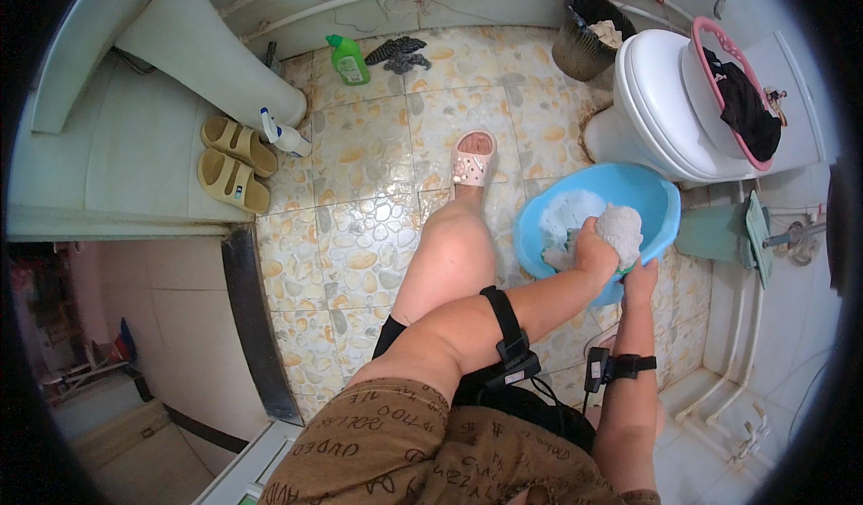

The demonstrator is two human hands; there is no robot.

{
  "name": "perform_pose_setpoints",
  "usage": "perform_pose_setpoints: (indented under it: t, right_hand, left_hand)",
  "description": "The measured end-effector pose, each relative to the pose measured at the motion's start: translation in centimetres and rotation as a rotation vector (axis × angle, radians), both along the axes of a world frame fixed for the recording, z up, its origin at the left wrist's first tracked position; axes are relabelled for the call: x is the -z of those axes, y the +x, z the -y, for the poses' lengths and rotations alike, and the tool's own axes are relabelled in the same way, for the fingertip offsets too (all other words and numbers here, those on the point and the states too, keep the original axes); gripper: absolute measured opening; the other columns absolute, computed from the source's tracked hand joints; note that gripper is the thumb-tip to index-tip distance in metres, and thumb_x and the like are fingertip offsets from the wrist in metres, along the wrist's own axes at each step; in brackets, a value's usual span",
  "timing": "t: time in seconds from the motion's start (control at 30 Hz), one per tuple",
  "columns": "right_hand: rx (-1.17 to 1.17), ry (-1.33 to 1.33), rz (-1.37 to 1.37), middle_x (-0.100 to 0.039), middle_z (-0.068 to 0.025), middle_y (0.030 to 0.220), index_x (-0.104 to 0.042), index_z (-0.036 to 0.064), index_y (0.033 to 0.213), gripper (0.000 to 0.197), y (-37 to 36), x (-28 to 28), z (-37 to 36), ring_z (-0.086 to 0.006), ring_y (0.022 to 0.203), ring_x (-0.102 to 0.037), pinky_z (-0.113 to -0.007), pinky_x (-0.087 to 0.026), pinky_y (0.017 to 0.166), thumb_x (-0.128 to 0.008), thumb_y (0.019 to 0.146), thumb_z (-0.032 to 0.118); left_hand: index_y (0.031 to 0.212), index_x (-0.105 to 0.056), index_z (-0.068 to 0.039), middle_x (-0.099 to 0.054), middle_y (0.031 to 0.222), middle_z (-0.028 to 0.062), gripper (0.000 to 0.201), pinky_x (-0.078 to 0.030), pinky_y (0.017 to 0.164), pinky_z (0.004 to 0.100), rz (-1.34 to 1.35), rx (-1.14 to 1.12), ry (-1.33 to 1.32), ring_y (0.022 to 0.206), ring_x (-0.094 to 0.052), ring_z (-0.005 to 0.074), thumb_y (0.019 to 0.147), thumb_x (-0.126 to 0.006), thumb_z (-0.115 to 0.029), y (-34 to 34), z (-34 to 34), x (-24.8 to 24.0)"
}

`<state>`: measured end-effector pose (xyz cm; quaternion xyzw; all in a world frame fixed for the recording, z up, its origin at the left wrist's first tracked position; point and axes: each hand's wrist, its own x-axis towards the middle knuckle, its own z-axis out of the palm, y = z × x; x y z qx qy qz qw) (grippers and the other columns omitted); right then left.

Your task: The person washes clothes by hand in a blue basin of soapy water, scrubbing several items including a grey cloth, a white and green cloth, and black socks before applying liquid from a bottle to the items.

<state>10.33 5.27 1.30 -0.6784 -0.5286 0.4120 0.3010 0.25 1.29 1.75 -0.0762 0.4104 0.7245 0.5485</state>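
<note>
The left hand clutches a bunched grey cloth over the sudsy blue basin, right of centre; the right hand's grip is unclear.

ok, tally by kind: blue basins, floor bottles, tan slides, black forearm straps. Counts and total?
Blue basin: 1
Floor bottles: 2 (green bottle, white spray bottle)
Tan slides: 2
Black forearm straps: 2
Total: 7
</note>
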Motion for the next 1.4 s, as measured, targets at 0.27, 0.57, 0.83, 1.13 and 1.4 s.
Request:
perform_pose_setpoints:
  t: [0.27,0.57,0.83,1.13,1.4]
  right_hand:
    - [-0.020,0.005,0.134,-0.055,-0.0077,0.073,-0.052,-0.0017,0.085,0.021,5.1,-1.8,-0.3,-0.0151,0.062,-0.052,-0.029,-0.042,0.056,-0.052,0.073,0.016]
    - [-0.600,0.139,0.696,-0.053,-0.0232,0.074,-0.048,-0.0009,0.079,0.023,1.3,-6.8,3.0,-0.0365,0.071,-0.052,-0.039,-0.042,0.064,-0.052,0.072,0.021]
    - [-0.520,0.230,0.909,-0.054,-0.0229,0.076,-0.048,0.0000,0.084,0.024,8.0,-7.2,1.6,-0.0372,0.073,-0.053,-0.042,-0.042,0.066,-0.051,0.072,0.020]
    - [-0.428,0.446,1.228,-0.055,-0.0198,0.074,-0.043,0.0015,0.086,0.020,12.4,-8.9,-3.7,-0.0370,0.070,-0.053,-0.044,-0.042,0.061,-0.051,0.071,0.011]
    - [-0.434,0.322,1.432,-0.055,-0.0195,0.078,-0.042,0.0011,0.083,0.012,12.8,-12.1,-6.5,-0.0354,0.074,-0.055,-0.043,-0.043,0.065,-0.044,0.075,0.010]
  left_hand:
    - [0.102,-0.043,-0.003,-0.051,0.095,0.0111,0.027,-0.040,0.072,0.0322,-0.041,0.136,-0.020,0.084,-0.049,0.0206,0.079,-0.046,-0.016,-3.1,0.1,-1.9]
    - [0.109,-0.038,-0.003,-0.047,0.102,0.0086,0.035,-0.038,0.073,0.0291,-0.101,0.043,0.119,0.089,-0.046,0.0188,0.079,-0.049,-0.018,-7.3,-1.5,0.5]
    - [0.101,-0.048,-0.005,-0.050,0.082,0.0069,0.036,-0.038,0.057,0.0283,-0.282,0.034,-0.069,0.068,-0.047,0.0150,0.077,-0.052,-0.033,-6.5,-0.5,-1.0]
    - [0.100,-0.049,-0.006,-0.053,0.087,0.0055,0.032,-0.041,0.063,0.0332,-0.009,0.081,0.062,0.074,-0.050,0.0164,0.077,-0.054,-0.028,-4.2,-1.0,-1.9]
    - [0.108,-0.041,-0.003,-0.051,0.096,0.0059,0.039,-0.039,0.069,0.0316,-0.104,0.066,-0.102,0.083,-0.048,0.0153,0.077,-0.053,-0.023,-5.3,-1.9,-1.3]
